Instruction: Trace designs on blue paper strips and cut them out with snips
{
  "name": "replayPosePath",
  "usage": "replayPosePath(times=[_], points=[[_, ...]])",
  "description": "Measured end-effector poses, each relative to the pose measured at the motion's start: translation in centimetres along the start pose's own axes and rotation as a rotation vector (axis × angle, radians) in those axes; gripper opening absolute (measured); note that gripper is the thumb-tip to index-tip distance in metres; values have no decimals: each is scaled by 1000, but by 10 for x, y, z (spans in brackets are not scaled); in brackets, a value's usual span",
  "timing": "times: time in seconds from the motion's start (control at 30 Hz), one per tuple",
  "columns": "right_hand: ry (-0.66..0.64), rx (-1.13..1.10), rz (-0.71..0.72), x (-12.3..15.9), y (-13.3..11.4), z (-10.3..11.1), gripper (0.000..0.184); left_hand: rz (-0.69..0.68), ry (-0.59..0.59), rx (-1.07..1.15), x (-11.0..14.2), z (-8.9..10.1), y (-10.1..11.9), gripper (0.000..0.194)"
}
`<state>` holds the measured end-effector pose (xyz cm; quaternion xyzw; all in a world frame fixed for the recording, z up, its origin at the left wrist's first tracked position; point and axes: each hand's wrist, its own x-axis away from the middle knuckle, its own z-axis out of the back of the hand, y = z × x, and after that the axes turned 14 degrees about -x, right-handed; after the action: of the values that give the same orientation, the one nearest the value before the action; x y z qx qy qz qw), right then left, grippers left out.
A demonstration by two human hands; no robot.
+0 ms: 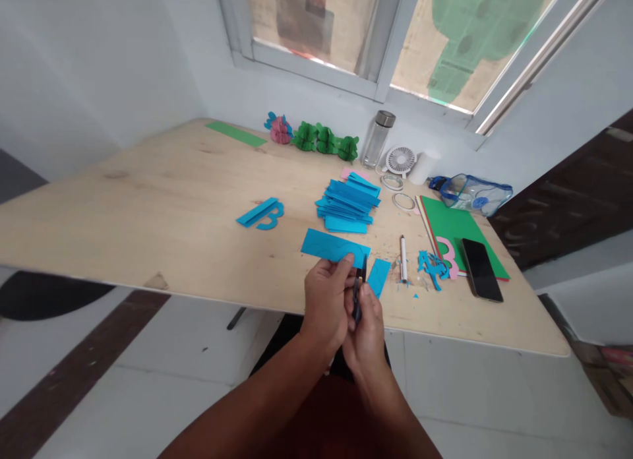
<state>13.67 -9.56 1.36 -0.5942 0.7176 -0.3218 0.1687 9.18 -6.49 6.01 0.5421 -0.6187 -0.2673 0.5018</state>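
The left hand (pixel 326 294) is closed on a blue strip (pixel 326 243), thumb on top near its right end, over the near edge of the tabletop (pixel 163 195). The right hand (pixel 366 324) grips dark scissors (pixel 357 302), blades pointing up at that same end; I can't tell from here whether they bite into the paper. Just right of them lies a blue piece (pixel 379 276), then a pen (pixel 403 258) and blue scraps (pixel 432 269). Beyond the strip sits a messy blue stack (pixel 349 202); off to its left, folded cutouts (pixel 261 214).
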Motion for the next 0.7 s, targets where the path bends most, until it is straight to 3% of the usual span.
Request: replayPosePath(times=[0.7], points=[[46,-1,19,3,1,-2,54,-7,28,38,2,-1,2,41]])
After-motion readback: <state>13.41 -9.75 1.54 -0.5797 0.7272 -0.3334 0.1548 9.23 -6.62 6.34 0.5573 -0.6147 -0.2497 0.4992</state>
